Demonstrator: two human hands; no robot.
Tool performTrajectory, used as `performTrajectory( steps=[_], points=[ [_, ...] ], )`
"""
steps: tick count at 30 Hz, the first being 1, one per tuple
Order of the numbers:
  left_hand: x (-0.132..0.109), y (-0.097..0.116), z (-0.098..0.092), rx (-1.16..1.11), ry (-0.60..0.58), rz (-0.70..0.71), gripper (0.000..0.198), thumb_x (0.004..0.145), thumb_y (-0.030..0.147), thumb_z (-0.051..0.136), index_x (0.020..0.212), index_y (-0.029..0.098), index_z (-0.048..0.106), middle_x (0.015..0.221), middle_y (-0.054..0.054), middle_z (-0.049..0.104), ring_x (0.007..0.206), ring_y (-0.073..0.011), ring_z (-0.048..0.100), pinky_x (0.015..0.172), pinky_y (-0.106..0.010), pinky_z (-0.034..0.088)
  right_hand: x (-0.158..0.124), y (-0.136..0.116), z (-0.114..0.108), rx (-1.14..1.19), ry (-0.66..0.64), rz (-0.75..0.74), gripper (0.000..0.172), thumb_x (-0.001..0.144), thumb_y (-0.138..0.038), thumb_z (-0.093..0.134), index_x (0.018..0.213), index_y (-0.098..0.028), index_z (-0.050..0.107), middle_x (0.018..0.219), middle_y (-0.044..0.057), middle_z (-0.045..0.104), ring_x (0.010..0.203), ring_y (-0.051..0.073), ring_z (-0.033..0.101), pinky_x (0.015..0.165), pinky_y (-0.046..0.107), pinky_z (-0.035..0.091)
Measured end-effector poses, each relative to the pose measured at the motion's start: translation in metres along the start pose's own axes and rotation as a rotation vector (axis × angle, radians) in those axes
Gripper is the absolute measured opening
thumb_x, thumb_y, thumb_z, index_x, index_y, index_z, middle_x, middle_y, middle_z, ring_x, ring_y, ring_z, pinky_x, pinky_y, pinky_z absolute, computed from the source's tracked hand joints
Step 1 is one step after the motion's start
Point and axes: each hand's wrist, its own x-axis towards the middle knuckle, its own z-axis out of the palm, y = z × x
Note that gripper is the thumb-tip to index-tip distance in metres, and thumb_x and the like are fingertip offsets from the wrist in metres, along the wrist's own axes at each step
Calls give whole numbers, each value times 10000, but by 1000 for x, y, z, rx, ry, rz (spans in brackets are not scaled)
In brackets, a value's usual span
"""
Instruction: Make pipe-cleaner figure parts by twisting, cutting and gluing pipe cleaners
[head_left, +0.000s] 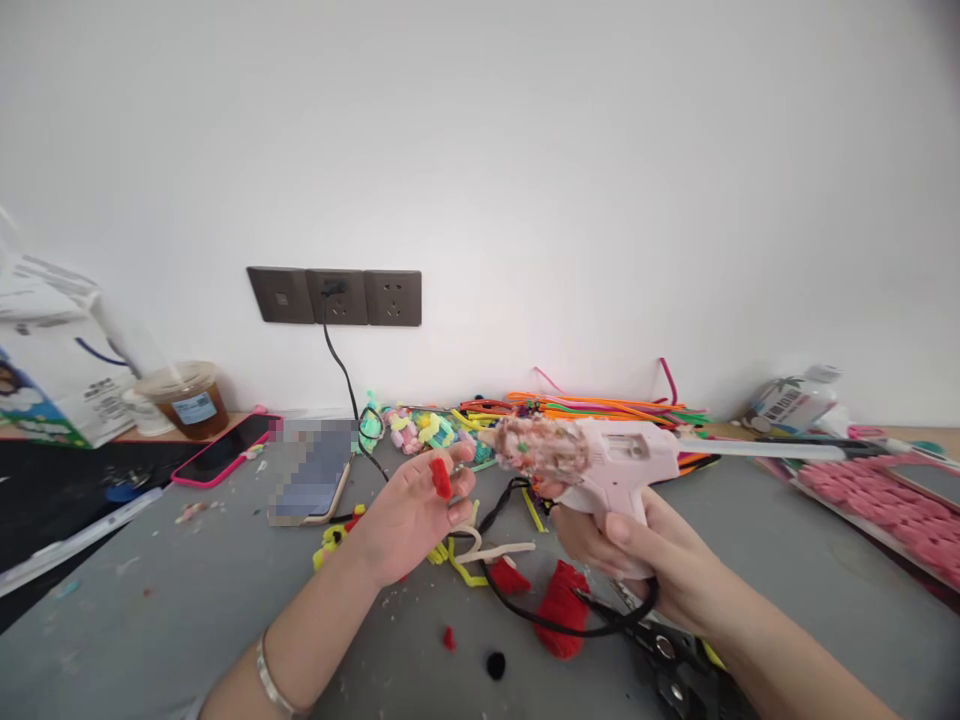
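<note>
My right hand [637, 540] is wrapped round the grip of a pale pink hot glue gun [619, 460], whose nozzle end is crusted with fuzzy, stringy residue and points left. A white glue stick [750, 450] sticks out of its back. My left hand [420, 510] is just left of the nozzle, with curled fingers holding a small red fuzzy piece [441, 479]. Below the glue gun lie a larger red fuzzy piece [562, 610], another red scrap [510, 575] and black-handled scissors [667, 650]. A small black pompom [496, 665] rests on the grey mat.
A black cord [341, 360] runs from the wall socket [337, 297] down to the table. Phones [229, 450], a cup of brown drink [191, 400] and a carton [67, 370] stand left. Colourful pipe cleaners [585, 405] lie behind; a pink keyboard [885, 510] is at right.
</note>
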Motion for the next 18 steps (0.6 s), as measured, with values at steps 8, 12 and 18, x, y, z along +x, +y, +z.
performTrajectory(
  steps=[8, 12, 18],
  points=[
    [-3, -1, 1, 93, -20, -51, 404, 589, 441, 894, 623, 165, 600, 903, -29, 612, 657, -102, 490, 627, -261, 407, -11, 14, 3, -11, -95, 41, 426, 902, -591, 546, 898, -166, 581, 499, -94, 315, 424, 74, 225, 464, 262, 218],
    [-4, -3, -4, 102, -39, -83, 400, 563, 436, 908, 653, 166, 627, 982, -33, 614, 708, -111, 549, 700, -271, 444, -13, 15, 4, -18, -98, 28, 430, 905, -591, 542, 806, -173, 553, 505, -87, 320, 439, 72, 233, 480, 265, 225],
    [-5, -4, -4, 122, -47, -58, 370, 619, 436, 877, 639, 168, 623, 1023, -40, 605, 727, -121, 550, 699, -277, 458, -15, 14, 4, -34, -84, 82, 447, 892, -616, 538, 888, -171, 585, 515, -86, 316, 447, 79, 243, 483, 263, 230]
  ],
)
